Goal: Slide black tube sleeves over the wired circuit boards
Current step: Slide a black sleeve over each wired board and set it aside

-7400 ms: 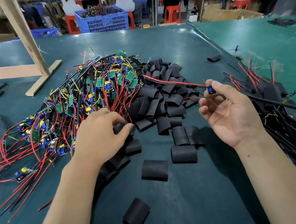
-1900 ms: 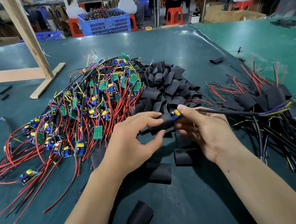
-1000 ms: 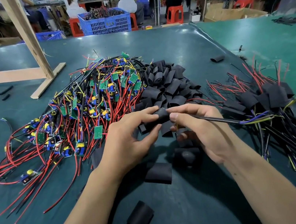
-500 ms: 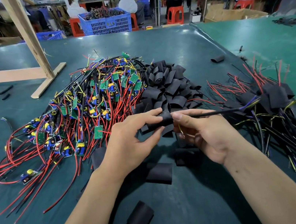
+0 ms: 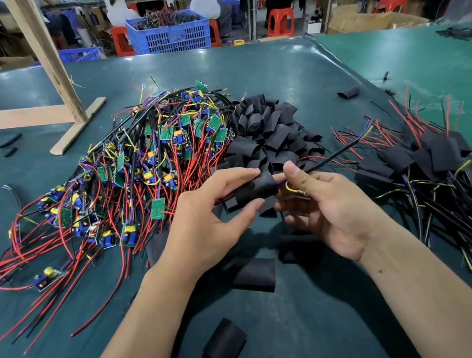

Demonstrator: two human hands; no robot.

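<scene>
Held between thumb and curled fingers of my left hand [image 5: 205,229] is one black tube sleeve [image 5: 256,189], lifted a little above the green table [image 5: 328,333]. My right hand [image 5: 330,210] pinches with thumb and forefinger the black cable [image 5: 332,155] that comes out of the sleeve's right end; its other fingers are loosely bent below. I see some yellow and blue wire just at the sleeve's mouth, but the board itself I cannot see, so I cannot tell how deep it sits inside. The cable runs up and to the right, away from my hands. Behind my left hand lies the heap of wired circuit boards [image 5: 141,165] with red and black leads, and beside it, further back, the pile of empty sleeves [image 5: 267,131]. On the right lies a bundle of sleeved pieces [image 5: 428,159]. Near me on the table are two loose sleeves, one [image 5: 255,275] under my hands and one [image 5: 224,346] closer to me. A wooden frame [image 5: 50,68] stands at the far left.
</scene>
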